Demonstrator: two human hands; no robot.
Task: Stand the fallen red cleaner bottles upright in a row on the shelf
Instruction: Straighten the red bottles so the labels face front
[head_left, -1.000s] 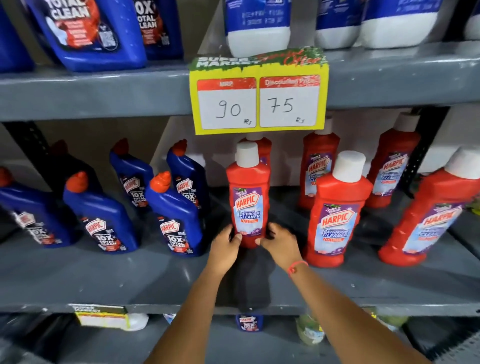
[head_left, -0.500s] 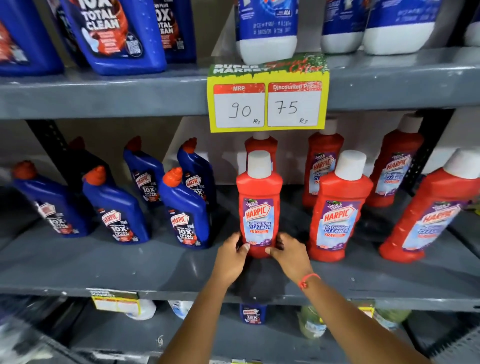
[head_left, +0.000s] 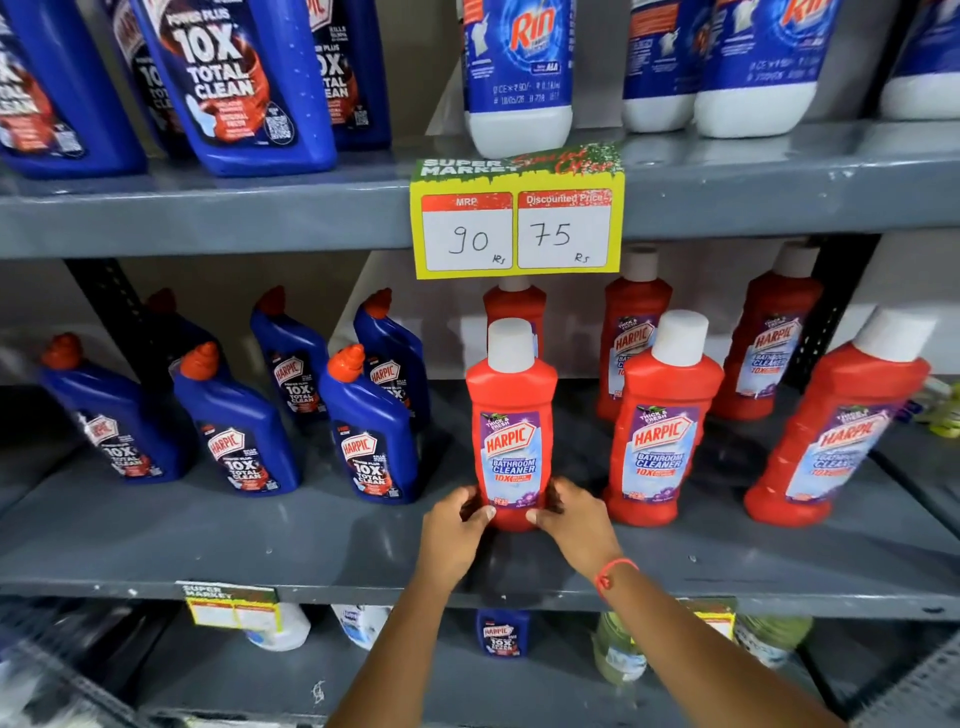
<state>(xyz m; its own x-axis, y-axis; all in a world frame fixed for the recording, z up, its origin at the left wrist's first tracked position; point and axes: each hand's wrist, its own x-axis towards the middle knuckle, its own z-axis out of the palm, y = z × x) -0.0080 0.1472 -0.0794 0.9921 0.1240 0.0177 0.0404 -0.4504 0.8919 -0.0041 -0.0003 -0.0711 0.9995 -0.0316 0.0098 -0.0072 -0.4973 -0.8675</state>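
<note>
Both bare forearms reach up and forward from the lower edge of the view, converging toward the middle. The left hand (head_left: 451, 525) is cupped with its fingers curled inward and its thumb pointing right. The right hand (head_left: 574, 519) mirrors it, thumb pointing left, fingers curled. A red thread bracelet (head_left: 613, 571) circles the right wrist.

Cleaner bottles (head_left: 511, 431) on shelf (head_left: 260, 540), right of toilet-cleaner bottles (head_left: 369, 441).

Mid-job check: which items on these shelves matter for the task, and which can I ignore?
Job: red bottle held at its base by left hand and right hand; red bottles alongside; grey shelf.
Ignore: blue bottles; price tag; Rin bottles.
</note>
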